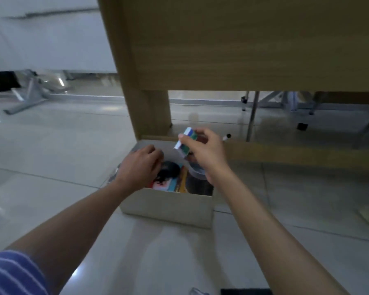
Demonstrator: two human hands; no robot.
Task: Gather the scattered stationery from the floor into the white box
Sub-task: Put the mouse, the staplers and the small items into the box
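Nearest the camera: a striped purple sleeve [11, 271] on the left arm; at the bottom edge of the floor [58, 145] lie a clear object [197, 291] and a dark object [245, 291], both cut off, so I cannot tell what they are.
Box: the white box [168, 206] stands on glossy pale tiles, a plain matte cardboard rectangle with an open top.
Inside the box: a colourful flat printed item [168, 182], something dark and rounded on it, and a clear plastic piece [197, 170] near the right wall.
Left hand [140, 167]: reaching into the box with fingers curled; whether it holds anything cannot be told, as its fingertips are hidden.
Right hand [206, 151]: above the far part of the box, pinching a small blue, white and green packet [184, 143], a tilted little cardboard block.
Behind the box: a marker [226, 137] with a black cap lies by the wooden desk [222, 50], smooth light wood grain, just beyond the right hand.
Progress: several items are already in; I judge the packet is about to go in, while the marker and perhaps the bottom-edge objects are left.
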